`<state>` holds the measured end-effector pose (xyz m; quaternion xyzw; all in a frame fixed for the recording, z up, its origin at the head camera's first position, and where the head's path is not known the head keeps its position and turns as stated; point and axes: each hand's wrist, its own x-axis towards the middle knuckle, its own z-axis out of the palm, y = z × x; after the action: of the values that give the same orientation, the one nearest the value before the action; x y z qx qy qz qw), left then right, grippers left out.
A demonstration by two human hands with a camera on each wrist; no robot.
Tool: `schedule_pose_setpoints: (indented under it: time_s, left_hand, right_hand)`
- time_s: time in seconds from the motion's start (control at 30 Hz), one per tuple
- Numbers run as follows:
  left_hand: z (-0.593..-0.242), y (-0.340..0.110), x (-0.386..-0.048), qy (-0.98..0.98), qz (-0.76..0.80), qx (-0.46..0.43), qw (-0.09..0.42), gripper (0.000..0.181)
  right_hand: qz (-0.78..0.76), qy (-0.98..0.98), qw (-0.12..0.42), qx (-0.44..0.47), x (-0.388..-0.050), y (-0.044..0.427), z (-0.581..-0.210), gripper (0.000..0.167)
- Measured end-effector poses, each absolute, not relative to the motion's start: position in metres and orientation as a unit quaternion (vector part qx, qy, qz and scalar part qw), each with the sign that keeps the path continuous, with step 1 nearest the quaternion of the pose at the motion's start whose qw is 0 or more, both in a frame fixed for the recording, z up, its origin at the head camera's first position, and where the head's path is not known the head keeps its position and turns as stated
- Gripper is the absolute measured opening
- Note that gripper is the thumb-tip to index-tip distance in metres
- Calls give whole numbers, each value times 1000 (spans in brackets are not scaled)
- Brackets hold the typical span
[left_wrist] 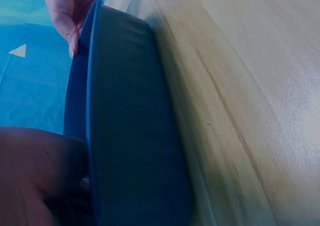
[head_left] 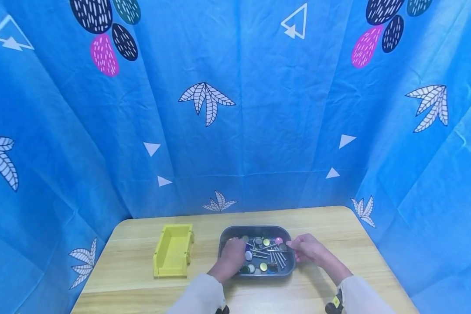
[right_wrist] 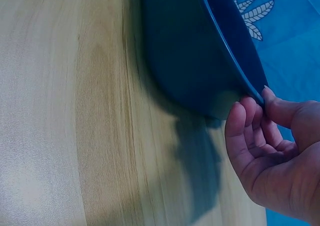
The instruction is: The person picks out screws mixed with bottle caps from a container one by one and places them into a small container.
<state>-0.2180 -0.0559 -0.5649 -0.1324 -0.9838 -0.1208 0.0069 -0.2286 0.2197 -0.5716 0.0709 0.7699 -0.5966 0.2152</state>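
A dark grey-blue tray (head_left: 255, 278) stands on the table with nails, round caps and other small pieces in it. My left hand (head_left: 234, 253) reaches over the near left side into the tray; in the left wrist view its fingers are hidden behind the tray wall (left_wrist: 132, 116), so whether they hold anything does not show. At the tray's right end, my right hand (head_left: 306, 247) pinches the rim between thumb and fingers, as the right wrist view also shows. Metal nails (head_left: 276, 257) lie loosely in the right half. A pink cap (head_left: 278, 240) and a yellow cap (head_left: 263, 266) are among the pieces.
To the left of the tray, a yellow open-topped bin (head_left: 173, 253) stands apart on the wooden table (head_left: 208, 292). A blue patterned curtain (head_left: 259, 131) hangs behind the table and along both sides.
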Motion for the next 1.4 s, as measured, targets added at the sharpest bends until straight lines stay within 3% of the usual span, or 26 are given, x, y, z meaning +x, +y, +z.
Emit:
schedule_pose_setpoints:
  time_s: [0.47,0.73,0.9,1.0,1.27,1.4]
  left_hand:
    - [-566,-55,-220,-973,-208,-101,-10,23]
    - [-556,-61,-221,-951,-293,-51,-81,20]
    - [-551,-68,-225,-951,-292,-71,-74,41]
    - [-549,-76,-228,-945,-310,-84,-66,45]
    - [-533,-93,-229,-926,-358,-97,-78,13]
    - [-522,-105,-229,-924,-356,-116,-72,8]
  right_hand:
    - [-588,779,206,71,-229,217,-573,23]
    - [-585,781,208,67,-226,216,-571,22]
    - [-586,781,205,63,-227,216,-571,24]
    - [-591,778,206,60,-228,217,-569,23]
    - [-581,786,201,68,-227,218,-565,20]
    - [-580,787,205,57,-225,216,-562,20]
